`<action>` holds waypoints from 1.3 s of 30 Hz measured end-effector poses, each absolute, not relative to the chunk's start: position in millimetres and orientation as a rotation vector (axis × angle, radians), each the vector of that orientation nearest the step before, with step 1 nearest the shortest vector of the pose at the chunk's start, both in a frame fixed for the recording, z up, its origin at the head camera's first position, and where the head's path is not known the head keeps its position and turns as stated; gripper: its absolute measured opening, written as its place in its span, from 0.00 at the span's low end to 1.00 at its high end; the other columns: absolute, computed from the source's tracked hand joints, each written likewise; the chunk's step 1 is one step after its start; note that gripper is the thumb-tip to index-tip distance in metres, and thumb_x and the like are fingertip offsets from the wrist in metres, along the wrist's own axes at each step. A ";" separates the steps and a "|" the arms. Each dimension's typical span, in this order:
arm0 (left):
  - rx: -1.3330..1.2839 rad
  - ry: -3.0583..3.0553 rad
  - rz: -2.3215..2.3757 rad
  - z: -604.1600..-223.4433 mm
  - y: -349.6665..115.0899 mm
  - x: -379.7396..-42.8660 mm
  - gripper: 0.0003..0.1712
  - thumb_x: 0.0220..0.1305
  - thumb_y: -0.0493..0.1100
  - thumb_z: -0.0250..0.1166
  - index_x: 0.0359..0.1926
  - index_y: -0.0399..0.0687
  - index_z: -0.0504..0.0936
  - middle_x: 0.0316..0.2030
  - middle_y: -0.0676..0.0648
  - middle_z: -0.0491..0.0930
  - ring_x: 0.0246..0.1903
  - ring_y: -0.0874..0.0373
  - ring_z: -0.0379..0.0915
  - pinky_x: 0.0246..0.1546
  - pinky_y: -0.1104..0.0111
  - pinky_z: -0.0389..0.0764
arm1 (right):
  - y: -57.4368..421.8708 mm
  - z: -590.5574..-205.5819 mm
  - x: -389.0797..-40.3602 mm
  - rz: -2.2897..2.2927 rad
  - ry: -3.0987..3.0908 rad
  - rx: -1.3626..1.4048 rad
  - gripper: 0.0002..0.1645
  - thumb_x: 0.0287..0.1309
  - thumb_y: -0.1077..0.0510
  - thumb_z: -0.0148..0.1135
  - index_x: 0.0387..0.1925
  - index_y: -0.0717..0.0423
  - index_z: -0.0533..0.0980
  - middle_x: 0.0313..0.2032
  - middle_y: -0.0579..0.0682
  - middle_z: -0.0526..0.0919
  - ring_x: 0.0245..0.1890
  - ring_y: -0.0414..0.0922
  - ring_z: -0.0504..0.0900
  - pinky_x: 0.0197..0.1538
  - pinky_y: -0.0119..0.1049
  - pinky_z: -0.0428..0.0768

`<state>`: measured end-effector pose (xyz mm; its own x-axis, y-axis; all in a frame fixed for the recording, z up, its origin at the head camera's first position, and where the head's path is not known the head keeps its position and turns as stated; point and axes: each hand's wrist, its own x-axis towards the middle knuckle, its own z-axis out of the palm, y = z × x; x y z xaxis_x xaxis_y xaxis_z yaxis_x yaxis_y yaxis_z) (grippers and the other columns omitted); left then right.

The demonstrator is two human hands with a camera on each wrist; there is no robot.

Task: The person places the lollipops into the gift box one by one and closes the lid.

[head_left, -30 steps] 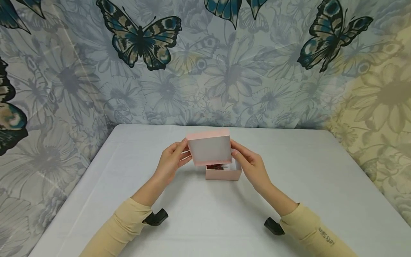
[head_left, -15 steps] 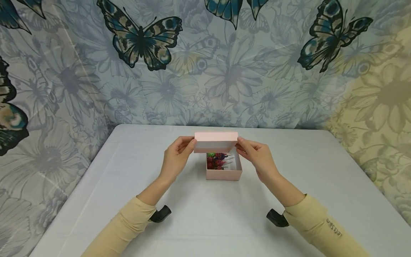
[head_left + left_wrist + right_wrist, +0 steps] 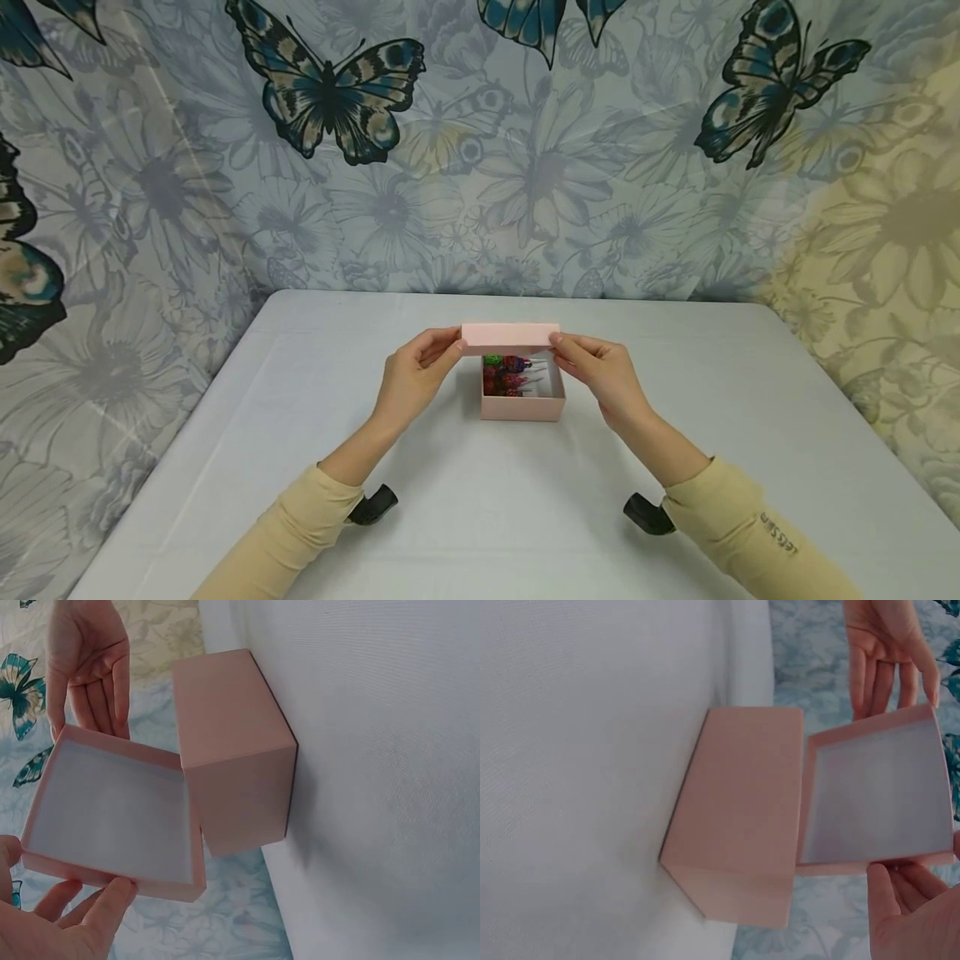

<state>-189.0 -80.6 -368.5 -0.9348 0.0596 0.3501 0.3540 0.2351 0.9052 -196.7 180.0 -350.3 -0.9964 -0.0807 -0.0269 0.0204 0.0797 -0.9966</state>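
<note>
Both hands hold a pink box lid [image 3: 510, 338] above the back part of a pink box [image 3: 522, 408] that stands on the table. My left hand [image 3: 416, 371] pinches the lid's left end, and my right hand [image 3: 602, 375] its right end, thumbs towards me. The lid's white inside [image 3: 116, 814] shows in the left wrist view. Inside the box lie dark red bundled things [image 3: 506, 382] with thin pale stems, beside a bit of green; their kind is unclear. The lid hides the box's rear edge. In both wrist views the box walls hide these contents.
A white-covered table [image 3: 480, 517] carries the box near its far middle. Behind it hangs a floral cloth [image 3: 540, 183] with butterflies. Black wrist devices [image 3: 373, 505] stick out from both sleeves.
The lid was tilted with its white inside towards me; it has tipped level and shifted slightly right, and now shows its narrow side. More of the box's contents has come into view.
</note>
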 end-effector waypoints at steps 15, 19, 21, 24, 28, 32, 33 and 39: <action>-0.359 -2.254 -1.839 -367.7 -82.0 -194.5 0.24 0.62 0.52 0.69 0.56 0.47 0.83 0.51 0.48 0.82 0.50 0.57 0.80 0.49 0.65 0.82 | 188.0 -355.3 -197.6 -1.894 2.550 -0.233 0.34 0.59 0.40 0.66 0.61 0.55 0.76 0.58 0.52 0.78 0.62 0.46 0.73 0.63 0.44 0.74; -0.484 -2.233 -1.828 -373.8 -79.5 -205.5 0.25 0.63 0.50 0.68 0.59 0.46 0.80 0.55 0.47 0.80 0.55 0.56 0.76 0.53 0.67 0.78 | 195.4 -361.5 -205.5 -1.856 2.657 -0.407 0.29 0.62 0.46 0.65 0.62 0.52 0.76 0.56 0.51 0.80 0.56 0.42 0.79 0.53 0.31 0.80; -0.534 -2.242 -1.796 -378.4 -77.6 -210.2 0.26 0.63 0.50 0.68 0.60 0.45 0.79 0.56 0.48 0.79 0.57 0.56 0.74 0.55 0.69 0.77 | 199.4 -365.1 -208.2 -1.836 2.698 -0.473 0.27 0.64 0.50 0.64 0.62 0.52 0.75 0.56 0.51 0.80 0.54 0.42 0.80 0.50 0.27 0.80; -0.609 -2.261 -1.747 -386.0 -74.9 -214.5 0.26 0.64 0.47 0.67 0.61 0.43 0.78 0.58 0.47 0.77 0.59 0.56 0.73 0.56 0.70 0.75 | 204.5 -370.8 -208.9 -1.811 2.726 -0.525 0.25 0.64 0.56 0.64 0.62 0.54 0.75 0.57 0.53 0.79 0.53 0.44 0.81 0.47 0.25 0.80; -0.697 -2.286 -1.698 -395.0 -72.5 -213.9 0.27 0.64 0.42 0.67 0.62 0.41 0.76 0.59 0.45 0.76 0.59 0.55 0.72 0.57 0.71 0.74 | 209.3 -379.3 -203.8 -1.764 2.756 -0.546 0.25 0.63 0.60 0.64 0.62 0.58 0.74 0.56 0.56 0.79 0.51 0.46 0.82 0.46 0.25 0.81; -0.751 -2.337 -1.646 -401.8 -70.7 -209.6 0.28 0.64 0.41 0.67 0.64 0.41 0.74 0.59 0.44 0.75 0.60 0.54 0.71 0.58 0.70 0.73 | 215.7 -390.0 -196.4 -1.731 2.788 -0.568 0.26 0.62 0.56 0.66 0.61 0.55 0.76 0.53 0.53 0.82 0.47 0.38 0.83 0.44 0.26 0.82; -0.764 -2.342 -1.641 -403.7 -70.5 -208.6 0.28 0.64 0.42 0.67 0.64 0.41 0.74 0.60 0.44 0.75 0.61 0.54 0.71 0.59 0.69 0.73 | 216.9 -392.8 -194.5 -1.723 2.799 -0.566 0.26 0.61 0.55 0.67 0.61 0.53 0.76 0.53 0.51 0.82 0.46 0.36 0.83 0.43 0.26 0.83; -0.816 -2.358 -1.611 -411.6 -70.2 -203.4 0.28 0.64 0.43 0.67 0.64 0.40 0.74 0.60 0.45 0.75 0.61 0.54 0.70 0.60 0.67 0.72 | 218.5 -404.1 -185.7 -1.662 2.846 -0.524 0.25 0.60 0.54 0.68 0.59 0.52 0.78 0.50 0.52 0.84 0.46 0.42 0.84 0.41 0.26 0.83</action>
<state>-203.4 -70.2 -411.6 -0.8357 0.3404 0.4310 0.5253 0.2662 0.8082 -185.7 218.5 -404.1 -0.9322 -0.1686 0.3202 -0.3617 0.4597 -0.8111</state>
